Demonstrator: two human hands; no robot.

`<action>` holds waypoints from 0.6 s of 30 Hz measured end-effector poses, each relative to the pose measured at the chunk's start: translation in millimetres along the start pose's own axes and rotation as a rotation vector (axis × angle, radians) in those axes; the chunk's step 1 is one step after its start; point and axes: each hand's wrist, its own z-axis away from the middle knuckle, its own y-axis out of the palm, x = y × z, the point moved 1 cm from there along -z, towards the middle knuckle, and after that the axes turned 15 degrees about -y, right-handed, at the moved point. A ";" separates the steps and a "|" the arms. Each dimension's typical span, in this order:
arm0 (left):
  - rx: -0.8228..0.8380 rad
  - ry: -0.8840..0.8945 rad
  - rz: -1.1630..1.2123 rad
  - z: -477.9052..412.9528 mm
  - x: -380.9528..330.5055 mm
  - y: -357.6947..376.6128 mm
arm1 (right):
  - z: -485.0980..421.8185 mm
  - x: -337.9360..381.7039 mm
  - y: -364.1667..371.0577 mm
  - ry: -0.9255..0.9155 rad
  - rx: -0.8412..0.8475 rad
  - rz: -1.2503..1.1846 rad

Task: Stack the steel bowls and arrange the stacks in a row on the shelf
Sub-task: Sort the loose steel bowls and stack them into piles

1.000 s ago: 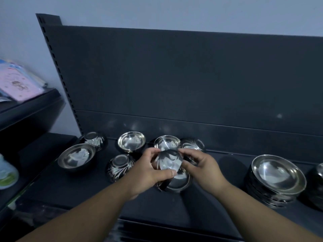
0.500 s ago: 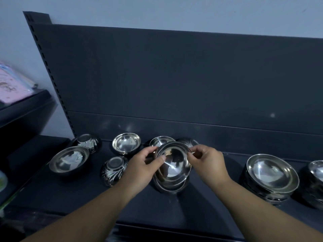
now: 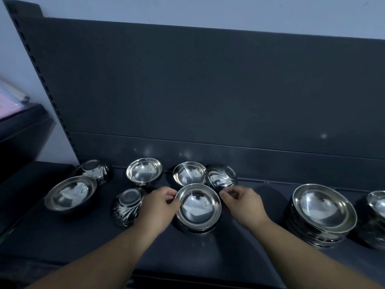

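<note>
**Bowls partly stacked, several loose ones waiting**

Stacking is looking roughly halfway done. At the right of the shelf [image 3: 239,253] a tall stack of wide bowls [image 3: 321,213] is standing finished, and a second stack [image 3: 378,213] is showing only partly at the frame edge, just beside it. In the middle, a short stack [image 3: 198,207] is forming: its top bowl is sitting mouth up, nested in at least one more beneath, slightly off centre so a crescent of the lower rim is showing on the near side.

The left hand [image 3: 159,207] is curling its fingers against the left rim of that top bowl, loosely closed, thumb and fingertips touching the edge. The right hand [image 3: 242,202] is pinching lightly at or just beside the right rim; whether it is actually gripping steel I cannot tell.

Left to do: six loose bowls are lying scattered. A wide bowl [image 3: 70,192] far left is facing up. Two small bowls, one at the back left [image 3: 94,171] and one in front [image 3: 127,205], are lying base up. Two more [image 3: 144,170] and [image 3: 188,173] are sitting mouth up near the back panel, and a tipped bowl [image 3: 220,176] is leaning on its side with its base toward the camera. Round bowls are having no long axis; only the mouth direction matters, and the inverted ones likely need flipping.
</note>
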 end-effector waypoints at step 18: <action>0.013 0.038 -0.110 2.6 2.6 4.7 | -42.3 -34.7 19.6 -0.240 0.058 0.238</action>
